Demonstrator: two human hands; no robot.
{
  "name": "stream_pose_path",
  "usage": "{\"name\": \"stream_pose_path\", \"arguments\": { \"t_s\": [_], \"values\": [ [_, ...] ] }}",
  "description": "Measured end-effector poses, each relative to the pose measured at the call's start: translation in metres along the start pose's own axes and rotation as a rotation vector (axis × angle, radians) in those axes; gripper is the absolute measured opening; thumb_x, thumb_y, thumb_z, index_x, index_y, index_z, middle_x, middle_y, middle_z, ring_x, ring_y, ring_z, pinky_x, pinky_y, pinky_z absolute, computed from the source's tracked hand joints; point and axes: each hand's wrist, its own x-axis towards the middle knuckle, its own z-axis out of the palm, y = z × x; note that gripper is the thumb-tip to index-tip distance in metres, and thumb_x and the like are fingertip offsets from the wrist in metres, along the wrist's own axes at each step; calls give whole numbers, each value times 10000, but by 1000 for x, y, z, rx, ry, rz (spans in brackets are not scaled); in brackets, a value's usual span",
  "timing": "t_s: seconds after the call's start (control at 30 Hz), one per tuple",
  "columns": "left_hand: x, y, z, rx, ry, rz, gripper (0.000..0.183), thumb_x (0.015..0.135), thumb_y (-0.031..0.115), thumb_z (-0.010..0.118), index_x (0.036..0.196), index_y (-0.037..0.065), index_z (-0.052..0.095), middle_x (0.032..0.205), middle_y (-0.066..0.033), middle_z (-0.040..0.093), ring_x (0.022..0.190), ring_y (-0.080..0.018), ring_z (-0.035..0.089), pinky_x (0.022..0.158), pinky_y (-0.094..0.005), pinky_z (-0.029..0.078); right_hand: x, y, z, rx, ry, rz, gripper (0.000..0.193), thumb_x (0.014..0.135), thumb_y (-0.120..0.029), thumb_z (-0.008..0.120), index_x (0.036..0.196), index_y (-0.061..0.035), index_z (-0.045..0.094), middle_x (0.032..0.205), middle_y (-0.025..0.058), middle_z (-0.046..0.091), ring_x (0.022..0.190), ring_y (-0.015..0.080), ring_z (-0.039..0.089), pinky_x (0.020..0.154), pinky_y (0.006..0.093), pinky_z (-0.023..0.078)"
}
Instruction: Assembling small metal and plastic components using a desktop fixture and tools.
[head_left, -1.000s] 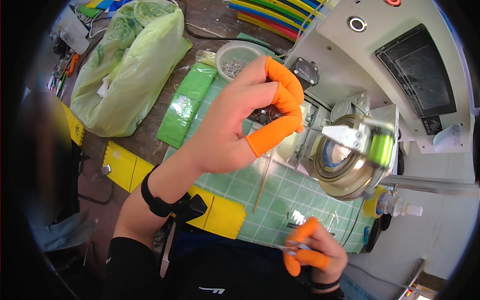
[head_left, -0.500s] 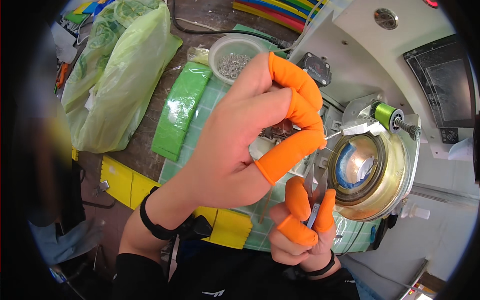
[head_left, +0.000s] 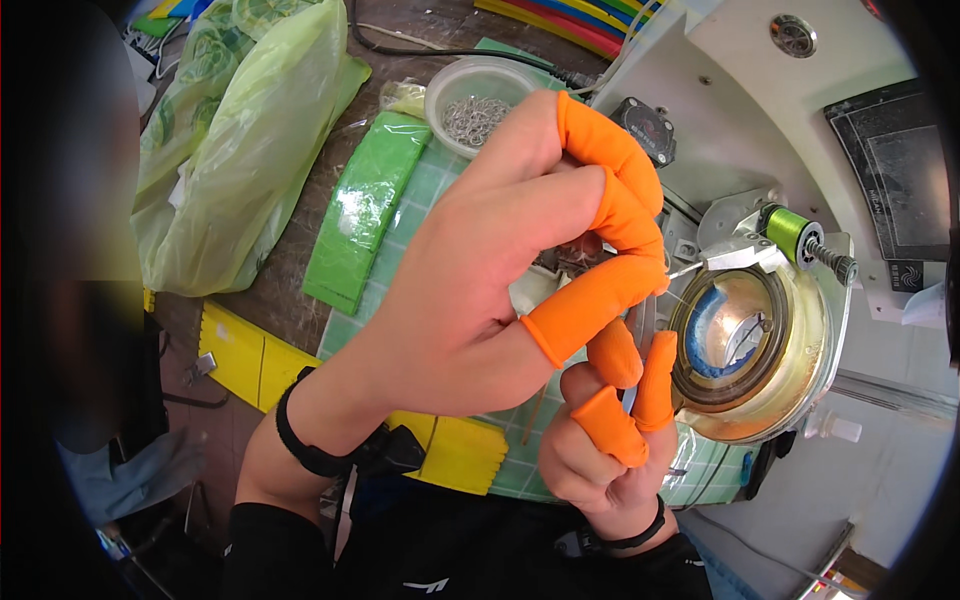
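Note:
My left hand (head_left: 470,290), with orange finger cots on its thumb and two fingers, is closed in a pinch beside the round metal ring (head_left: 745,335) of a machine. A fine thread (head_left: 679,297) runs from its fingertips toward the ring. Right at the pinch is the thin tip of a metal guide arm (head_left: 735,250). Below, my right hand (head_left: 605,450), also in orange cots, grips small thread snips (head_left: 628,398). Their blades are mostly hidden behind the fingers. The hands nearly touch.
A spool of green thread (head_left: 790,232) is mounted on the machine, under a dark screen (head_left: 895,180). Behind my left hand stand a tub of metal rings (head_left: 478,115) and a green wrapped pack (head_left: 370,205). A plastic bag (head_left: 250,150) lies left, yellow strips (head_left: 262,360) nearer.
My right hand has risen, bringing the snips up to the left fingertips, and its fingers have drawn closer together. The left hand keeps its pinch. The whole view has shifted slightly.

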Motion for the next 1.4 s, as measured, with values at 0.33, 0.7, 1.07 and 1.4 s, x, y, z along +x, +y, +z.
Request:
{"name": "stream_pose_path", "arguments": {
  "t_s": [0.33, 0.7, 1.07, 1.4],
  "values": [
    [0, 6, -3, -241, 71, -115, 76, 909, 40, 653, 936, -13, 702, 1134, -138, 575, 1041, -210, 542, 859, -307, 464, -12, 2, -2, 4, -47, 78, 457, 1087, -566, 358, 1101, -130, 492, 659, -35, 402, 468, 57, 316, 400, 213, 217],
    [-32, 20, -119, 1445, -252, -71, 151, 843, 6, 671, 990, 26, 700, 1206, -83, 691, 1061, -297, 631, 989, -420, 477, -113, -18, -51, -602, 60, 146, 458, 1075, -417, 536, 1142, 36, 520, 680, 33, 471, 497, 63, 342, 443, 233, 266],
    [-22, 15, -137, 1419, -268, 5, 301, 857, 75, 675, 1154, 27, 693, 1144, -132, 687, 1109, -311, 631, 1017, -440, 467, -119, -25, -37, -1002, 181, -139, 451, 1078, -411, 535, 1182, 27, 533, 628, 33, 507, 498, 95, 412, 466, 246, 311],
    [-40, 111, -109, 803, -162, 32, 154, 892, 101, 680, 821, -7, 596, 943, -149, 476, 854, -332, 556, 754, -413, 474, -150, -50, -60, -2365, 493, -727, 148, 994, -134, 670, 1102, -36, 692, 993, 174, 684, 857, 361, 662, 745, 385, 532]
  ]
}}
